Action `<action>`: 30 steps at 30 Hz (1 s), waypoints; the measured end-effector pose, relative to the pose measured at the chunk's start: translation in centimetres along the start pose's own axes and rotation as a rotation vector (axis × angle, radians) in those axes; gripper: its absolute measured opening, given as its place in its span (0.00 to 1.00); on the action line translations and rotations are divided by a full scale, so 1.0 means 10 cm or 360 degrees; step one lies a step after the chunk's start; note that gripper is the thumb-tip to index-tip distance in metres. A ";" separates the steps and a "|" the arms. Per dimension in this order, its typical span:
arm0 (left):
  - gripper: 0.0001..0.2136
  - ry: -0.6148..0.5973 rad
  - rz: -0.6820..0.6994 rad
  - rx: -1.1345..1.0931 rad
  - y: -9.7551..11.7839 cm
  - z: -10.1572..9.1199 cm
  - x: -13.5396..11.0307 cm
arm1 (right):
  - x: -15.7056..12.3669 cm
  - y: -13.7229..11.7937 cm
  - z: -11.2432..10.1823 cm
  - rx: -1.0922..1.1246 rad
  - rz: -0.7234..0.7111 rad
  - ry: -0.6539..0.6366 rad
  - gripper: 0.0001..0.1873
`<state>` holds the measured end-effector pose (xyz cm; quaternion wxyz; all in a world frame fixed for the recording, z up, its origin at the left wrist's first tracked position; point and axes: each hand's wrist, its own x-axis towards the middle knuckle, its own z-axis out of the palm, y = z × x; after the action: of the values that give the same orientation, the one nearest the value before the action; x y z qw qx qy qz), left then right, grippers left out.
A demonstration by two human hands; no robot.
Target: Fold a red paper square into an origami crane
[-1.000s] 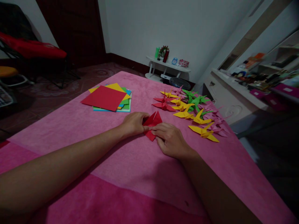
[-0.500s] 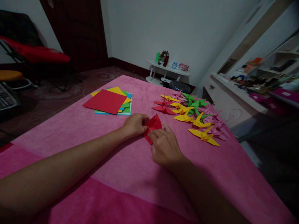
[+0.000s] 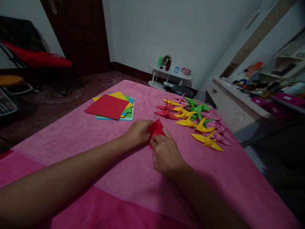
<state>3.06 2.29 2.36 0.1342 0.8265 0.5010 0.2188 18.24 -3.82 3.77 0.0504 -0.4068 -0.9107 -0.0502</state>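
Observation:
A partly folded piece of red origami paper (image 3: 156, 127) is between my two hands, low over the pink cloth. My left hand (image 3: 139, 131) grips its left edge, the fingertips partly hidden behind the paper. From the right, my right hand (image 3: 166, 150) pinches the near side of the paper with bent fingers. To the left and farther off lies a stack of square coloured sheets, a red sheet (image 3: 107, 106) on top. On the right sit rows of folded paper cranes, among them a yellow crane (image 3: 207, 141), a red crane (image 3: 166, 113) and a green crane (image 3: 198, 108).
A pink cloth (image 3: 114, 171) covers the table. Beyond its far edge stands a white shelf (image 3: 171, 71) with small items. A cluttered white cabinet (image 3: 238, 105) is to the right, and a red-covered chair (image 3: 38, 58) stands at the far left.
The red paper is folded narrower, and my hands are a little closer together around it. The whole view has shifted slightly.

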 end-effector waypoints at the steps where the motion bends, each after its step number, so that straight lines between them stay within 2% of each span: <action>1: 0.10 0.0015 0.0012 -0.0008 -0.01 0.01 0.00 | 0.00 0.00 0.00 0.0002 0.0000 0.0000 0.19; 7: 0.18 0.0152 0.0024 -0.0138 -0.09 0.04 0.04 | 0.00 0.01 -0.01 0.0002 -0.0013 0.0012 0.19; 13: 0.16 0.0206 -0.0001 -0.0480 -0.15 -0.10 0.06 | -0.01 0.03 0.00 0.0046 0.0003 0.0046 0.16; 15: 0.15 0.0205 0.0098 -0.0646 -0.20 -0.16 0.06 | -0.02 0.04 0.01 0.0070 0.0016 0.0064 0.15; 17: 0.13 0.0135 0.0298 -0.0715 -0.24 -0.22 0.05 | -0.03 0.06 0.03 0.0093 0.0029 0.0090 0.14; 20: 0.15 -0.0047 0.0600 -0.0617 -0.27 -0.28 0.03 | -0.05 0.09 0.05 0.0122 0.0040 0.0128 0.14; 22: 0.18 -0.0164 0.0705 -0.0507 -0.28 -0.28 0.02 | -0.05 0.10 0.06 0.0142 0.0049 0.0139 0.15; 25: 0.19 -0.0278 0.0749 -0.0302 -0.29 -0.24 0.02 | -0.06 0.11 0.07 0.0192 0.0080 0.0149 0.16; 30: 0.21 -0.0288 0.0720 -0.0007 -0.28 -0.20 0.00 | -0.09 0.18 0.10 0.0291 0.0062 0.0216 0.17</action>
<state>-0.12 3.61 2.83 0.1279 0.9336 0.2885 0.1694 20.09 -3.15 2.76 0.1497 -0.4137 -0.8980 0.0067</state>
